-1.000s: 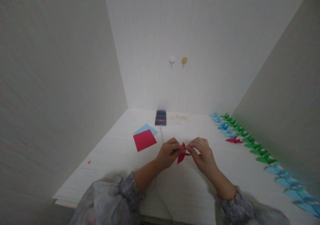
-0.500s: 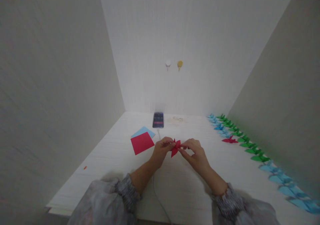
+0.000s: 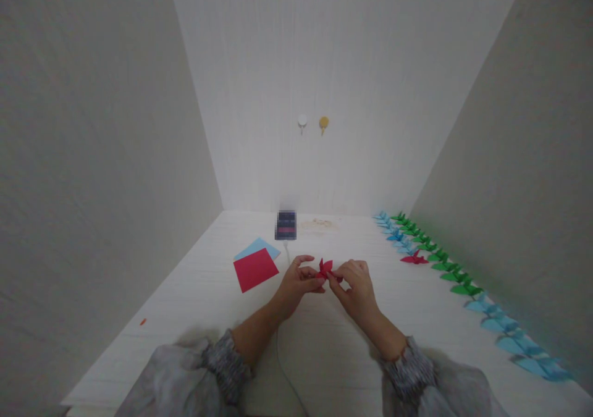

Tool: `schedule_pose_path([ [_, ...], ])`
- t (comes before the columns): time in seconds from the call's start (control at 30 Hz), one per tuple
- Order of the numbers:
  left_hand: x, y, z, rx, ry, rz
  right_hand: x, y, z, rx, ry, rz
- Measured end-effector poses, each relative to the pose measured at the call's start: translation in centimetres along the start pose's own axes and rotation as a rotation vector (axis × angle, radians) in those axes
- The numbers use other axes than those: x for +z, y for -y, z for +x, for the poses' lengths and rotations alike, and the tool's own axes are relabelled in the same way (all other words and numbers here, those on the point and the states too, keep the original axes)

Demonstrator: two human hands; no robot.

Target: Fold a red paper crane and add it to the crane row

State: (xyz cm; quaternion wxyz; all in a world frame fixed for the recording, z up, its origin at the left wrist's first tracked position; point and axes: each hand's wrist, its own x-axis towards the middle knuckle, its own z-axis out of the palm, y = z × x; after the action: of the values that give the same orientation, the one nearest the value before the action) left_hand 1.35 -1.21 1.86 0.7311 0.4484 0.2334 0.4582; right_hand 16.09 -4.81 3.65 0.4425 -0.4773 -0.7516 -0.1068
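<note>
Red paper figure (image 3: 327,265) freshly turned: my left hand (image 3: 295,286), upper fingers loosened, grips from eight o'clock; right hand (image 3: 357,287) pinches from four (shaping apparently unfinished).

Sheets (image 3: 256,270) left, paper birds (image 3: 456,276) right — phone (image 3: 286,227) behind hands (image 3: 293,286) (image 3: 356,284)

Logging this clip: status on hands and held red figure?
Left hand, right hand: both on red figure. Figure partly hidden. Cable passes under left forearm.
</note>
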Motion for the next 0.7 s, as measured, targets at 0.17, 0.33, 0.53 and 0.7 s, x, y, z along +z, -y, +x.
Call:
schedule_pose_path([
  [0.17, 0.0, 0.0, 0.0, 0.009, 0.016, 0.008, 0.2, 0.2, 0.0, 0.021, -0.018, 0.013],
  [0.33, -0.1, -0.5, 0.1, 0.009, -0.046, 0.044, -1.4, -1.9, -0.3, 0.118, -0.137, 0.011],
  [0.53, -0.5, -0.8, 0.6, 0.025, -0.158, 0.137, -7.8, -11.1, -4.0, 0.635, -0.404, -0.181],
  [0.7, -0.5, -0.4, 0.4, -0.008, -0.119, 0.231, -10.5, -15.8, -6.9, 0.889, -0.298, -0.333],
])
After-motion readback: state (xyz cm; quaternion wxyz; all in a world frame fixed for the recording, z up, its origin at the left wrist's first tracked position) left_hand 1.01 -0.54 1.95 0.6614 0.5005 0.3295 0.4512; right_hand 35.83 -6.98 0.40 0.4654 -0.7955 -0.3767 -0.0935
